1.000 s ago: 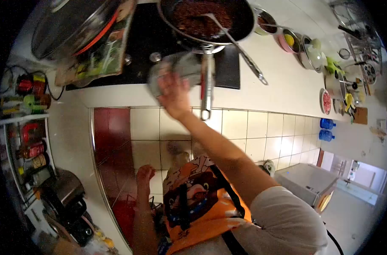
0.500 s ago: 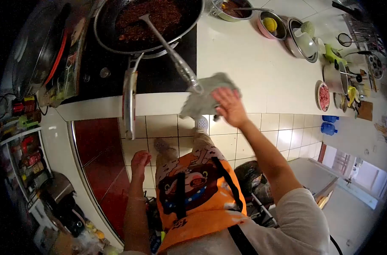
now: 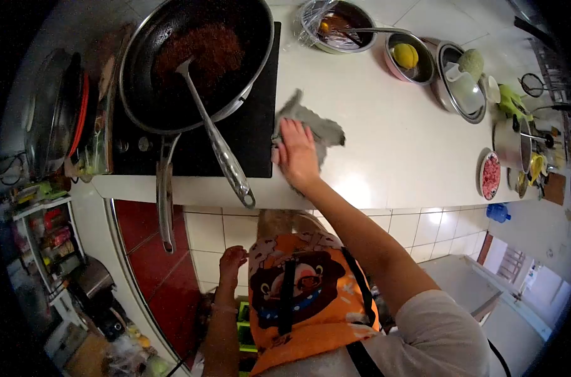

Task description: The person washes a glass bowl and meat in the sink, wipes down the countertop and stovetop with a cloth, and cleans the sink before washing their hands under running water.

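While the left hand [image 3: 233, 259] is hanging half-curled, the right hand [image 3: 300, 160] is pressing flat onto a grey cloth [image 3: 326, 130] right of the stove [image 3: 258, 135].

Shot from a head-worn camera, faced forward and down, wide; right grip [image 3: 300, 157] is seen from above, fairly near, table [image 3: 386, 135] framed beyond it, apron [image 3: 313, 286] caught closer.

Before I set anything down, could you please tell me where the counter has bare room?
The widest bare patch of the white counter lies between the grey cloth under the right hand and the dish of pink meat, in front of the pink bowl. It is crowded around the steel pot at right, and on the cooktop, under the wok.
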Demonstrator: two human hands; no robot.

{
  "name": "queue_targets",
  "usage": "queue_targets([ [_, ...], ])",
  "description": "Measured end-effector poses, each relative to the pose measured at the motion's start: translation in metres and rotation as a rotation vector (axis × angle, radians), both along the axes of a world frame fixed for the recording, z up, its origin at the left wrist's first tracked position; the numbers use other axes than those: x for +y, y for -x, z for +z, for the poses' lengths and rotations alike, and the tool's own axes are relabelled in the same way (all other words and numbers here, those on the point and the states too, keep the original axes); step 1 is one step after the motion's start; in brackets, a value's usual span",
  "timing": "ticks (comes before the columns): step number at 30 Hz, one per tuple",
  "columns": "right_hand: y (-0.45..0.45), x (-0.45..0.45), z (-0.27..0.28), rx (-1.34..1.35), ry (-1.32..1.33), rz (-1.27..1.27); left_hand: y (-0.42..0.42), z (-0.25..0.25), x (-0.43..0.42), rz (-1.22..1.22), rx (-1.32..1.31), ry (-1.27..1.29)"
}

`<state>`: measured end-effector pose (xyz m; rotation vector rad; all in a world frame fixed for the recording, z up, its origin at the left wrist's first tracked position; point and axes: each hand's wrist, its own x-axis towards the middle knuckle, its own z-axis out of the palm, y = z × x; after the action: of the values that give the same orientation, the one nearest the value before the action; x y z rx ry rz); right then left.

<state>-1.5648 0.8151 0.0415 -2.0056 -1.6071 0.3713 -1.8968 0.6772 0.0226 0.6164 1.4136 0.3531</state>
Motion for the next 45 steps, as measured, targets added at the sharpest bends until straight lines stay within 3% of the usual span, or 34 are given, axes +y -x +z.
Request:
queue_targets([
  [4,-0.010,0.085,-0.007,-0.022,-0.072,-0.100,0.002,-0.001,0.010,0.022,0.032,0.091],
  [10,-0.073,0.181,-0.017,-0.287,-0.073,-0.090,0.006,-0.012,0.034,-0.038,0.064,0.092],
  [15,-0.082,0.205,-0.019,-0.205,-0.001,-0.374,0.016,-0.019,0.053,-0.049,0.023,0.105],
  [19,-0.088,0.145,-0.020,-0.318,0.021,-0.382,-0.004,-0.011,0.088,-0.098,0.125,0.185],
  [21,-0.110,0.109,-0.020,-0.345,0.042,-0.432,0.008,-0.032,0.096,-0.171,-0.041,0.050],
  [22,-0.125,0.094,-0.017,-0.359,0.099,-0.479,0.026,-0.068,0.100,-0.144,-0.013,0.241],
  [25,-0.176,0.038,-0.022,-0.398,0.170,-0.646,-0.009,-0.020,0.115,-0.195,-0.048,0.080],
  [27,-0.203,-0.006,-0.020,-0.390,0.122,-0.757,-0.008,-0.020,0.118,-0.241,-0.004,0.068],
  [30,-0.241,-0.083,-0.020,-0.284,0.048,-0.968,-0.001,-0.009,0.123,-0.105,0.024,0.098],
  [31,-0.256,-0.112,-0.034,-0.403,0.060,-0.973,0.007,-0.006,0.128,-0.025,0.021,0.104],
  [33,-0.238,-0.122,-0.022,-0.513,-0.116,-0.876,0.046,-0.017,0.140,0.203,-0.368,0.058],
  [35,-0.187,-0.097,-0.010,0.318,-0.216,-0.954,0.040,0.007,0.171,0.330,-1.182,0.178],
  [36,-0.156,-0.085,-0.031,0.321,-0.240,-0.847,0.032,0.022,0.185,0.339,-1.177,0.162],
  [37,-0.120,-0.071,-0.051,0.325,-0.265,-0.742,0.025,0.037,0.197,0.332,-1.268,0.301],
  [38,-0.074,-0.028,0.009,0.846,-0.247,-0.702,0.019,0.062,0.202,0.330,-1.316,0.361],
  [39,-0.041,0.003,0.023,1.236,-0.287,-0.601,0.012,0.088,0.208,0.328,-1.360,0.424],
  [41,-0.001,0.046,0.010,0.798,-0.168,-0.155,-0.015,0.153,0.203,0.103,-0.524,-0.038],
  [43,0.013,0.075,0.017,0.007,-0.014,0.085,-0.029,0.178,0.201,0.078,-0.396,-0.079],
  [45,0.004,0.094,0.016,-0.042,-0.008,0.024,-0.033,0.179,0.201,0.055,-0.279,-0.114],
])
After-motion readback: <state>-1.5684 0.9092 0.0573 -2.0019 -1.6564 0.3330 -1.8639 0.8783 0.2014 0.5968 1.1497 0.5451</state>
